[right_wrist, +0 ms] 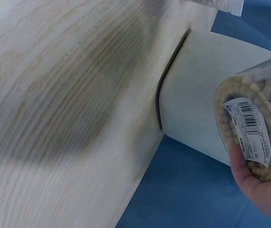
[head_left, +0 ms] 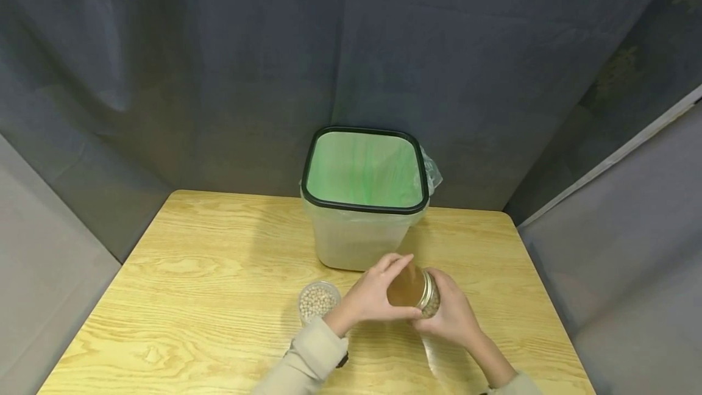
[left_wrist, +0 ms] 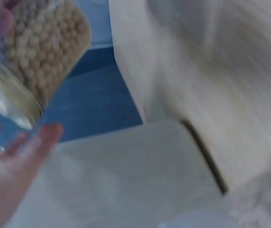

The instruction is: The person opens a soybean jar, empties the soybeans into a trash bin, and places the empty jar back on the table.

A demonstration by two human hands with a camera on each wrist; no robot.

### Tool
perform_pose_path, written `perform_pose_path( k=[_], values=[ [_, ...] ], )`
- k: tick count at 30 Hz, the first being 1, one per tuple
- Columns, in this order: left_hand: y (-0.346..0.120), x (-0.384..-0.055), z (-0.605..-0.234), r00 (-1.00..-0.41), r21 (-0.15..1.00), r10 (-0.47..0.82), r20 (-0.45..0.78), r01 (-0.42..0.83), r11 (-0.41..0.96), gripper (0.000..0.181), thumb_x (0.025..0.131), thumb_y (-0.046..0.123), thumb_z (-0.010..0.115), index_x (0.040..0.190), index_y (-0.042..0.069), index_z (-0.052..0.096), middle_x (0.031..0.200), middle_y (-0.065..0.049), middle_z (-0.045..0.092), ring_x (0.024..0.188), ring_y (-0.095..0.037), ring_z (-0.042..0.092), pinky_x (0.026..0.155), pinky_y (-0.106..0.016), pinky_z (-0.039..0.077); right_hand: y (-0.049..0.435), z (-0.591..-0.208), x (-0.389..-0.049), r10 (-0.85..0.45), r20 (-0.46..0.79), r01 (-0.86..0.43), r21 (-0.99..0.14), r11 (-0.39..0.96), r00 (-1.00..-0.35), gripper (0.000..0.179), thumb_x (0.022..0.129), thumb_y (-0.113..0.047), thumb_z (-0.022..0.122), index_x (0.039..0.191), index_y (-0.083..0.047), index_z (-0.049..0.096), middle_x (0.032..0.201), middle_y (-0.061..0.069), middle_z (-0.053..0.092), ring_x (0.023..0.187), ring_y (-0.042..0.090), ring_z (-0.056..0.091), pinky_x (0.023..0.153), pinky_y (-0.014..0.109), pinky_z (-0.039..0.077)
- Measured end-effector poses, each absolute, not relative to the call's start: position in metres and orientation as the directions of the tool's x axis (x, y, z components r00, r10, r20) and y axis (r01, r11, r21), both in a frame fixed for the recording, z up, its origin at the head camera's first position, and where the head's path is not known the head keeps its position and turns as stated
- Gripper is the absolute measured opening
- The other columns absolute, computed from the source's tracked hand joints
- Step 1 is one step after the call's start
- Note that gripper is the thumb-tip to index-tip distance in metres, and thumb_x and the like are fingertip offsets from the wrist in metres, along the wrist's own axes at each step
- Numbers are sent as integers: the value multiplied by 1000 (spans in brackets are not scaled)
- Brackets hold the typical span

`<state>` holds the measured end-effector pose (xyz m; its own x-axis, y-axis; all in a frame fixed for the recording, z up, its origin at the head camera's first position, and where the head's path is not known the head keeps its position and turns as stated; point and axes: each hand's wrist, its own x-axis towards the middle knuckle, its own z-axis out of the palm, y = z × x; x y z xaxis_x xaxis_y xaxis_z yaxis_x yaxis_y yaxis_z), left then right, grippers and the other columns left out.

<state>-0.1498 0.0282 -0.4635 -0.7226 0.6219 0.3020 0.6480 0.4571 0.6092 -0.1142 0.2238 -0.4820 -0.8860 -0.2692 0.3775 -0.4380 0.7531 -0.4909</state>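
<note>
A clear jar of round beige beans, perhaps chickpeas, (left_wrist: 50,45) is tilted on its side above the table, its gold-rimmed lid (left_wrist: 14,90) towards my left hand. My right hand (head_left: 452,309) grips the jar near its base, where a white barcode label (right_wrist: 249,128) shows in the right wrist view. Spread wide around the lid end, my left hand (head_left: 378,291) has its thumb and fingers apart; in the left wrist view its fingertips are close to the lid's edge, and contact is unclear. Beside my left wrist stands a second clear container of similar beans (head_left: 317,302).
A pale bin (head_left: 356,236) with a black rim and light green liner stands at the back of the wooden table (head_left: 192,273), just beyond my hands. Loose clear plastic (head_left: 431,170) hangs off its right side. Dark curtains (head_left: 247,78) enclose the back.
</note>
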Motion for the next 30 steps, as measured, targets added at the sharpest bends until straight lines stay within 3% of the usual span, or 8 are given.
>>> perform_pose_path(
  k=[3, 7, 10, 17, 21, 24, 27, 30],
  values=[
    [23, -155, -460, -572, 572, 741, 352, 758, 313, 90, 68, 31, 79, 143, 16, 30, 146, -8, 24, 130, -25, 30, 101, -39, 32, 227, -482, -115, -276, 388, -456, -520, 722, -879, 93, 49, -28, 88, 123, 4, 42, 115, 21, 52, 99, 38, 54, 76, 52, 48],
    [20, -161, -457, -475, 520, 783, 401, 822, 233, 87, 64, 25, 83, 138, 13, 40, 140, -8, 34, 127, -21, 33, 102, -33, 30, 228, -482, -115, -288, 392, -472, -538, 699, -874, 95, 49, -30, 89, 125, 3, 42, 117, 21, 52, 100, 38, 53, 77, 52, 48],
    [20, -160, -455, -517, 517, 756, 402, 810, 278, 87, 59, 34, 85, 134, 12, 46, 130, -5, 45, 119, -17, 42, 99, -26, 34, 227, -483, -114, -291, 388, -472, -545, 693, -875, 93, 48, -30, 88, 123, 1, 44, 116, 19, 53, 100, 36, 54, 78, 51, 48],
    [28, -149, -456, -759, 559, 590, 277, 626, 544, 80, 64, 58, 72, 128, 15, 51, 107, 0, 55, 89, -12, 56, 73, -19, 46, 225, -485, -112, -276, 384, -457, -540, 707, -881, 92, 47, -28, 87, 122, 1, 44, 114, 18, 53, 97, 35, 55, 76, 49, 49],
    [29, -146, -456, -774, 535, 575, 266, 614, 580, 82, 67, 63, 67, 131, 15, 48, 109, -1, 54, 91, -14, 57, 73, -24, 48, 225, -485, -112, -274, 377, -453, -555, 697, -885, 92, 47, -30, 88, 122, 0, 44, 114, 17, 54, 97, 34, 55, 77, 50, 49],
    [25, -148, -454, -693, 529, 665, 279, 689, 495, 90, 67, 54, 73, 140, 17, 35, 134, -4, 39, 116, -20, 45, 89, -33, 44, 226, -487, -111, -279, 379, -458, -560, 690, -883, 92, 48, -29, 88, 122, 0, 43, 114, 18, 54, 98, 35, 55, 78, 51, 48],
    [22, -151, -452, -547, 528, 779, 309, 779, 338, 97, 66, 37, 79, 145, 18, 25, 149, -5, 17, 132, -24, 23, 100, -38, 32, 228, -488, -111, -283, 378, -462, -569, 680, -882, 93, 48, -30, 88, 124, 0, 43, 116, 19, 53, 98, 36, 55, 77, 51, 48],
    [22, -153, -451, -440, 497, 827, 351, 836, 234, 91, 65, 23, 79, 142, 15, 32, 148, -5, 20, 133, -21, 21, 103, -34, 28, 229, -489, -112, -286, 375, -464, -578, 672, -882, 95, 49, -34, 88, 124, 0, 43, 117, 18, 53, 98, 35, 56, 77, 50, 49]
  ],
)
